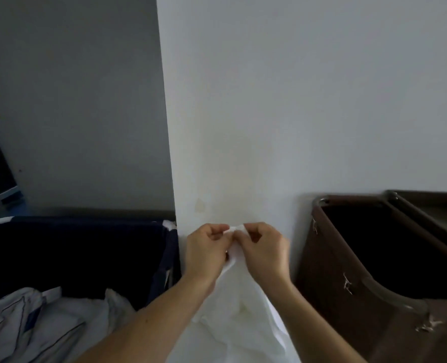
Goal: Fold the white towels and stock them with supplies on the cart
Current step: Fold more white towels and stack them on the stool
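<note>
A white towel [239, 313] hangs down between my forearms in front of a white wall. Its top edge is bunched between my two hands, which meet at chest height. My left hand [206, 251] pinches the cloth with curled fingers. Touching it from the right, my right hand [265, 251] pinches the same top edge. The towel's lower part runs out of view at the bottom.
A dark navy laundry bin [75, 247] stands at the left with crumpled white and striped linen [41, 320] in it. At the right is a brown cart bag [369, 279] with a dark open inside. A wall corner [168, 153] rises straight ahead.
</note>
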Demonstrator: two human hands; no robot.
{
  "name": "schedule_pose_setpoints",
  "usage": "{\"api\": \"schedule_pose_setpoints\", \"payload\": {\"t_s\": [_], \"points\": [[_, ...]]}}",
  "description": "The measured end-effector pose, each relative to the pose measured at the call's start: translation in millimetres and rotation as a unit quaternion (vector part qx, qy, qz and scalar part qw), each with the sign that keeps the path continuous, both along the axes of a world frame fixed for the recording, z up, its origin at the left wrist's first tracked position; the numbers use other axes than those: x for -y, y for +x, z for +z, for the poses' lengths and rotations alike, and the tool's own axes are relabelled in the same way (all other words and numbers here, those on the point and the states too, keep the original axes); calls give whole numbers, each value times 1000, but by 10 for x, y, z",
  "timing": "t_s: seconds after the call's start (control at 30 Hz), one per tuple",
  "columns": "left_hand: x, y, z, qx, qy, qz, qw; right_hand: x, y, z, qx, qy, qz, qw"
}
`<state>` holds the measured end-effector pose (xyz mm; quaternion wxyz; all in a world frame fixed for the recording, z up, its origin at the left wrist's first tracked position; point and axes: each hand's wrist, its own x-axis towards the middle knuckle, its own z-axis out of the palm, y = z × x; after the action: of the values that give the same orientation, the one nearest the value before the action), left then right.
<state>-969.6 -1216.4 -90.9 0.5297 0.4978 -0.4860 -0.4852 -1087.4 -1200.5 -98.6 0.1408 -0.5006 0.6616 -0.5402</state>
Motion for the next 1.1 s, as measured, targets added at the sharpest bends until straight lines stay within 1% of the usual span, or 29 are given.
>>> {"api": "schedule_pose_setpoints", "payload": {"t_s": [0.1,0.2,0.27,0.3,0.33,0.37,0.4,0.43,0.5,0.57,0.6,0.63,0.67,0.73,0.77,0.8,0.83,0.87,0.93,0.97,1.03,1.1], "points": [[-60,-59,-178,58,-29,8,998,-68,23,-221,-19,-6,8,1000],[-83,-75,-270,73,-49,-18,996,-120,28,-363,-82,-16,24,996],[-109,-97,-302,66,-54,-37,996,-119,4,-408,-90,-32,42,995],[-116,-104,-314,60,-53,-44,996,-114,-8,-417,-60,-26,60,996],[-122,-103,-317,59,-55,-49,996,-115,-19,-405,-1,-8,87,996],[-126,-91,-317,60,-58,-57,995,-121,-30,-385,80,7,123,989],[-124,-69,-318,61,-62,-64,994,-129,-43,-369,157,12,156,975],[-116,-40,-317,64,-66,-73,993,-140,-60,-358,216,11,183,959],[-111,24,-321,84,-74,-98,989,-179,-131,-315,274,12,223,935],[-136,86,-323,96,-85,-123,984,-216,-213,-249,276,16,254,927],[-139,114,-320,100,-93,-124,983,-226,-235,-215,253,24,270,928],[-137,141,-317,100,-98,-120,983,-227,-248,-195,206,35,278,937],[-138,163,-311,90,-102,-114,984,-221,-264,-193,138,44,272,951],[-151,209,-292,64,-105,-113,986,-165,-345,-178,16,43,226,973],[-164,233,-272,56,-105,-117,986,-120,-415,-155,-16,34,200,979],[-181,262,-255,49,-109,-119,986,-69,-489,-121,-44,34,195,979],[-198,295,-241,41,-118,-124,984,-18,-550,-77,-80,49,226,970],[-214,325,-228,34,-131,-132,982,33,-583,-38,-126,78,282,948],[-232,395,-138,21,-152,-158,975,126,-548,12,-198,140,392,887],[-227,446,-70,20,-161,-175,971,166,-484,44,-208,157,431,864],[-171,577,66,16,-175,-205,963,252,-367,115,-203,172,478,837],[-90,739,158,-16,-161,-206,965,302,-284,192,-180,188,489,832]]}}
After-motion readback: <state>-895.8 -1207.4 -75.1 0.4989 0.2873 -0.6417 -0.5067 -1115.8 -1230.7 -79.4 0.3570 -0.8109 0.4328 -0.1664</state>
